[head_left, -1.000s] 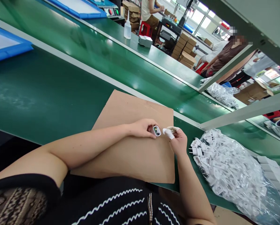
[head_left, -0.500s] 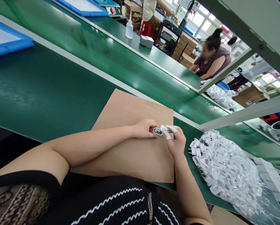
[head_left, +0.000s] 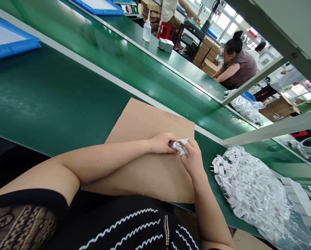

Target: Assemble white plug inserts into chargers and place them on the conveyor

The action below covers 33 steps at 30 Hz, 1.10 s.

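Over the cardboard sheet (head_left: 150,121), my left hand (head_left: 162,142) is closed around a small white charger housing (head_left: 173,145), mostly hidden by the fingers. My right hand (head_left: 192,157) wears white coverings (head_left: 181,146) on its thumb and fingertips. Its fingers pinch against the right end of the housing, with a small white part between them that is largely covered now. The two hands meet at this end. To the right lies a clear plastic bag (head_left: 259,187) full of white plug pieces with metal prongs.
A green workbench (head_left: 53,104) runs under everything, with a pale rail along its back. White boxes (head_left: 298,201) stand beyond the bag. Blue-framed trays (head_left: 12,38), a squeeze bottle (head_left: 146,31) and a grey box (head_left: 166,44) are farther off. A co-worker (head_left: 238,66) leans over the opposite bench.
My right hand has moved left, bringing its fingertips and the small white part against the housing. The housing's open end with the circuit inside, visible before, is now covered.
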Motion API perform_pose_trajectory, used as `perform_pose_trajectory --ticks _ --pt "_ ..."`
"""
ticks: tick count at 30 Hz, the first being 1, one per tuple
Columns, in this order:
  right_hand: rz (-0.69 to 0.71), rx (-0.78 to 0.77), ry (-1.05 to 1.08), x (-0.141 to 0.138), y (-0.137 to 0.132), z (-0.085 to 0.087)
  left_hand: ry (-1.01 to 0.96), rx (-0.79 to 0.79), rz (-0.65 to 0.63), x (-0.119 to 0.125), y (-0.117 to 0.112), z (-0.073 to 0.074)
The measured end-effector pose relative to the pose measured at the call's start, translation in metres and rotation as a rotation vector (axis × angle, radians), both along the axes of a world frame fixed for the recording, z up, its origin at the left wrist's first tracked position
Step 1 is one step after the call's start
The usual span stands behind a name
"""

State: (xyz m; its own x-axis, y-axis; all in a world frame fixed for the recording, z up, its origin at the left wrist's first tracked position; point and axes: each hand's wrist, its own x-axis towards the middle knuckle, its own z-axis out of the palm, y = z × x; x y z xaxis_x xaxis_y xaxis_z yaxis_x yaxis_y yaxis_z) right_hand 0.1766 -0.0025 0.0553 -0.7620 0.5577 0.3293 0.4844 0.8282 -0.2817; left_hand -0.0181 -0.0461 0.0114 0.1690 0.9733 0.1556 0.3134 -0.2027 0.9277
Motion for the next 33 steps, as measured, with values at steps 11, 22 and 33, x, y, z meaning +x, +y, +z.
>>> perform_pose_trajectory --ticks 11,22,33 --pt "-0.102 0.073 -0.133 -0.012 -0.002 0.012 0.041 0.002 0.023 0.003 -0.003 -0.001" --pt "-0.223 -0.121 0.117 -0.006 -0.01 -0.015 0.119 0.023 0.06 0.009 -0.003 -0.01" --pt "-0.244 -0.373 0.52 -0.005 -0.014 -0.039 0.121 0.086 0.054 0.015 -0.023 -0.013"
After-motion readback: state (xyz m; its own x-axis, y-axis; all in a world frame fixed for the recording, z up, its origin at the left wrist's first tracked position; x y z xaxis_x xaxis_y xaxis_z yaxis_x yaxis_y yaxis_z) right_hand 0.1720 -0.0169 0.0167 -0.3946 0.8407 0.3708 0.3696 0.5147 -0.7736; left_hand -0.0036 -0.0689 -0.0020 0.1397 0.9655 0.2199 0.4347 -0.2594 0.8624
